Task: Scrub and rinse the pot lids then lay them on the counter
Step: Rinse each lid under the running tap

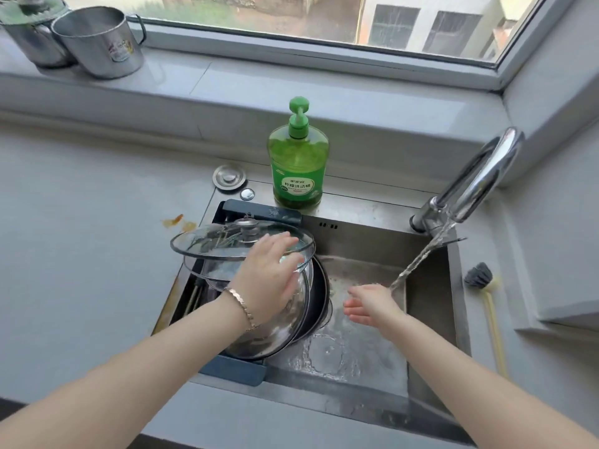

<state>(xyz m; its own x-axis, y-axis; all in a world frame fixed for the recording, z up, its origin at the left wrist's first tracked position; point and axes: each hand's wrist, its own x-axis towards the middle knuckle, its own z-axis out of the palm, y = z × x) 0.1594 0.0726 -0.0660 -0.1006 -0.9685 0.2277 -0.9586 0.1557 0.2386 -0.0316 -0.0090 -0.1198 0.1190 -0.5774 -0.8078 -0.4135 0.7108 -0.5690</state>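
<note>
From the head view, the pot lids [259, 335] lean stacked in the blue rack [233, 367] on the left side of the sink [431, 286]. The left hand [270, 273] lies flat on the top glass lid [210, 244], fingers [280, 241] straight and together. The right hand [369, 303], fingers loosely apart, holds nothing under the tap [479, 176]. I'd lift one lid by its rim, then fetch the brush [479, 275] from the table [81, 222].

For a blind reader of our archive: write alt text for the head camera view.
A person's left hand rests flat on stacked glass pot lids at the left of a steel sink, while the right hand is held open under water running from the faucet. A green soap bottle stands behind the sink.
</note>
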